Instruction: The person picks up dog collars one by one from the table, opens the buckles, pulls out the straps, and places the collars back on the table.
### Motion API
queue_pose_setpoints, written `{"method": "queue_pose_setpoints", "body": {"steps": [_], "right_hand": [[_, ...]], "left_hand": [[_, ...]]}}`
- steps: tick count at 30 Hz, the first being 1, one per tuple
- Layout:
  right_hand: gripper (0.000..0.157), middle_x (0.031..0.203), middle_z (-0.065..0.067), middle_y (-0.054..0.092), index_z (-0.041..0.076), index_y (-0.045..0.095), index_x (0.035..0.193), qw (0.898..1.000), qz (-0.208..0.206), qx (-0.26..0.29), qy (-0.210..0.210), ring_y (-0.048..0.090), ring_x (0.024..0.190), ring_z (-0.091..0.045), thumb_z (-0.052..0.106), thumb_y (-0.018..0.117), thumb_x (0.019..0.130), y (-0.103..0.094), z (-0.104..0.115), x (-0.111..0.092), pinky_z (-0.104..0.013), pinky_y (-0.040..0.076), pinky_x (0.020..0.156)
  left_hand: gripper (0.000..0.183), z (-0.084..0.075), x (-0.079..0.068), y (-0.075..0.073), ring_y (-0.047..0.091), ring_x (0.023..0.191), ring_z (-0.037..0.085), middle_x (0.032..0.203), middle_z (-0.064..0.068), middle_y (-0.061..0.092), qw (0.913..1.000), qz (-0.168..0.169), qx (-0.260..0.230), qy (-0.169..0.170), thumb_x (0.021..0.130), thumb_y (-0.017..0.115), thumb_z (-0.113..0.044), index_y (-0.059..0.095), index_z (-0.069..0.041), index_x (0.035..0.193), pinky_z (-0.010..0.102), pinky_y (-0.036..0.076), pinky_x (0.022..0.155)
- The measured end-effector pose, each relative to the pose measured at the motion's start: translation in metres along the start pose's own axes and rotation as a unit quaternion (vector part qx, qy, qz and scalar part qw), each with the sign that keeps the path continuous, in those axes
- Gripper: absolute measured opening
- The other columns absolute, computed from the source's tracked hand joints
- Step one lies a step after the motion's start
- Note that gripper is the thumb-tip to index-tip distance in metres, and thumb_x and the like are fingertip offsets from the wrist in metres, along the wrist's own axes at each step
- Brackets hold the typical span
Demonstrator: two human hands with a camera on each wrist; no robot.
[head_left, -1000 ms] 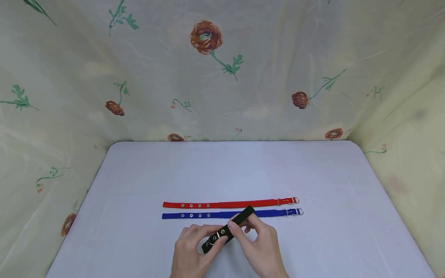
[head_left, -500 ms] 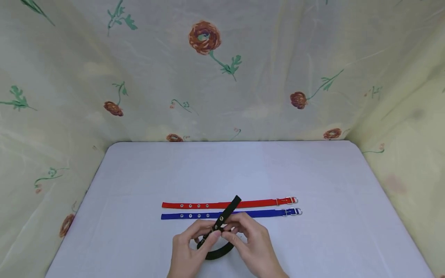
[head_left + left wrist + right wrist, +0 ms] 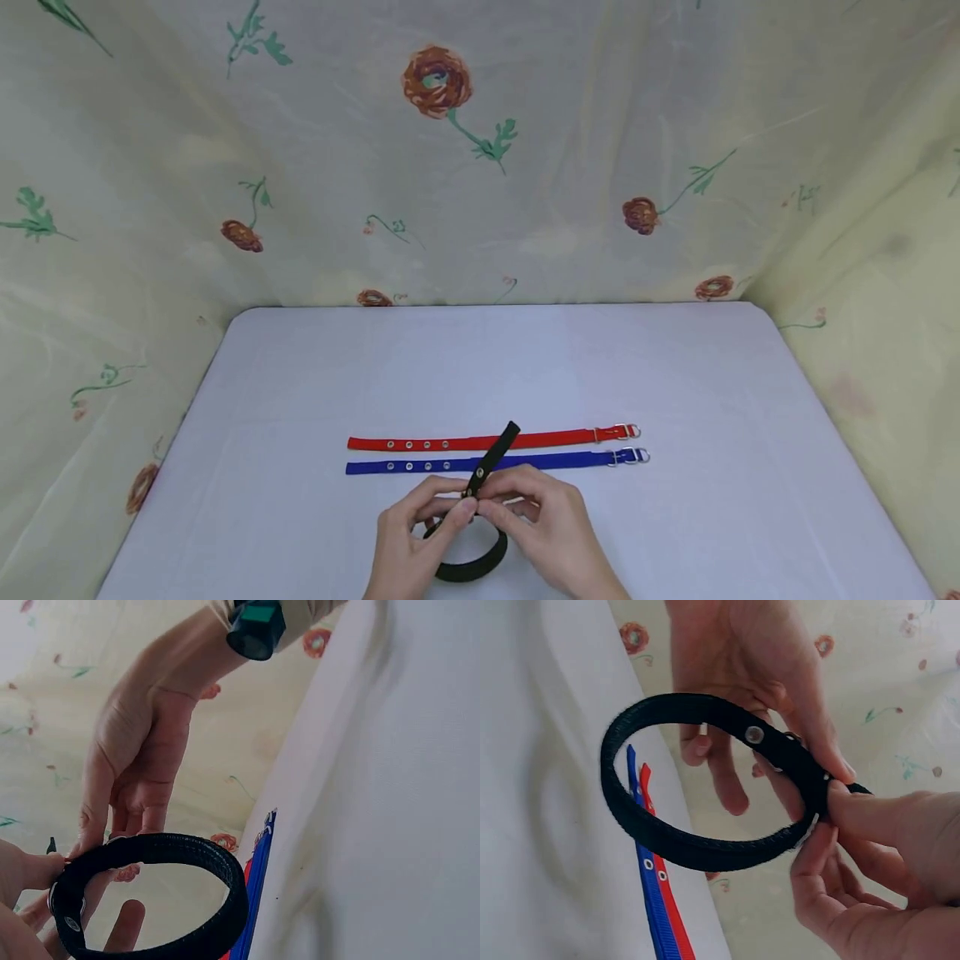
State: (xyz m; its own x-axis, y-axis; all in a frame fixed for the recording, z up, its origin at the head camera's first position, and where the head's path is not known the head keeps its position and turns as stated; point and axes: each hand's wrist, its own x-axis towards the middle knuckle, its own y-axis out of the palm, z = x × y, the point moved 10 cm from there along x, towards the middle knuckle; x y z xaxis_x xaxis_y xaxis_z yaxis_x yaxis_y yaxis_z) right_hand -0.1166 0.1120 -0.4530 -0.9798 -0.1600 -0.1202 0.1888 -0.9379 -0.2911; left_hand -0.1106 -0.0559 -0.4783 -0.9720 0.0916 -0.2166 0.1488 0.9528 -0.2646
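A black collar (image 3: 472, 571) with metal eyelets is looped into a ring below both hands. My left hand (image 3: 418, 533) pinches it by the buckle between thumb and fingers. On the other side, my right hand (image 3: 551, 527) pinches the strap at the same spot, the thumbs nearly meeting. The collar's free end sticks up and away past the fingers. In the right wrist view, metal fittings show on the black collar (image 3: 705, 855) near the fingertips, which partly hide the buckle. The ring of the collar (image 3: 236, 907) hangs clear of the table in the left wrist view.
A red collar (image 3: 555, 439) and a blue collar (image 3: 577, 460) lie straight and parallel just beyond the hands, buckles to the right. They rest on a white-covered table (image 3: 675, 367). Floral curtains (image 3: 555, 225) enclose its back and sides.
The black collar's loop has dropped into view below the hands, and its free end has swung more upright. The right hand has shifted left and down, close to the left thumb.
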Motion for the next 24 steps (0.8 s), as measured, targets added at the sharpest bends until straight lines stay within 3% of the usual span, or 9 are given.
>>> {"method": "queue_pose_setpoints", "body": {"steps": [4,8,18,24], "right_hand": [[0.013,0.118,-0.007,0.077,0.017,0.083,0.105,0.998,0.054,0.021,0.007,0.075,0.108,-0.019,0.026,0.083,0.097,0.002,-0.003,0.003,-0.025,0.064,0.089],[0.018,0.117,-0.010,0.076,0.010,0.081,0.109,0.996,0.083,0.031,0.019,0.075,0.103,-0.015,0.025,0.081,0.098,0.004,-0.005,0.003,-0.025,0.065,0.088],[0.006,0.099,0.004,0.076,0.018,0.077,0.102,0.997,0.029,-0.052,-0.040,0.066,0.088,-0.004,0.016,0.079,0.098,0.005,0.008,-0.003,-0.019,0.060,0.082],[0.009,0.085,0.009,0.066,0.017,0.071,0.102,0.996,0.002,-0.086,-0.023,0.058,0.081,-0.003,0.019,0.079,0.097,0.008,0.006,-0.004,-0.023,0.054,0.076]], "left_hand": [[0.027,0.003,0.000,0.004,0.074,0.091,0.007,0.097,-0.006,0.085,0.9998,0.011,-0.005,-0.014,0.100,0.075,-0.049,0.078,-0.029,0.117,0.026,0.042,0.075],[0.028,0.005,-0.001,0.008,0.073,0.091,0.007,0.097,-0.009,0.085,0.9994,0.022,0.010,-0.023,0.100,0.073,-0.054,0.078,-0.031,0.116,0.027,0.041,0.075],[0.026,0.001,-0.002,0.008,0.070,0.092,0.005,0.097,-0.008,0.085,0.9990,0.034,0.028,-0.010,0.100,0.074,-0.051,0.078,-0.030,0.115,0.024,0.045,0.073],[0.028,0.003,-0.001,0.011,0.072,0.084,0.007,0.089,-0.003,0.085,0.9986,0.048,0.011,-0.017,0.101,0.073,-0.049,0.077,-0.026,0.118,0.024,0.045,0.071]]}}
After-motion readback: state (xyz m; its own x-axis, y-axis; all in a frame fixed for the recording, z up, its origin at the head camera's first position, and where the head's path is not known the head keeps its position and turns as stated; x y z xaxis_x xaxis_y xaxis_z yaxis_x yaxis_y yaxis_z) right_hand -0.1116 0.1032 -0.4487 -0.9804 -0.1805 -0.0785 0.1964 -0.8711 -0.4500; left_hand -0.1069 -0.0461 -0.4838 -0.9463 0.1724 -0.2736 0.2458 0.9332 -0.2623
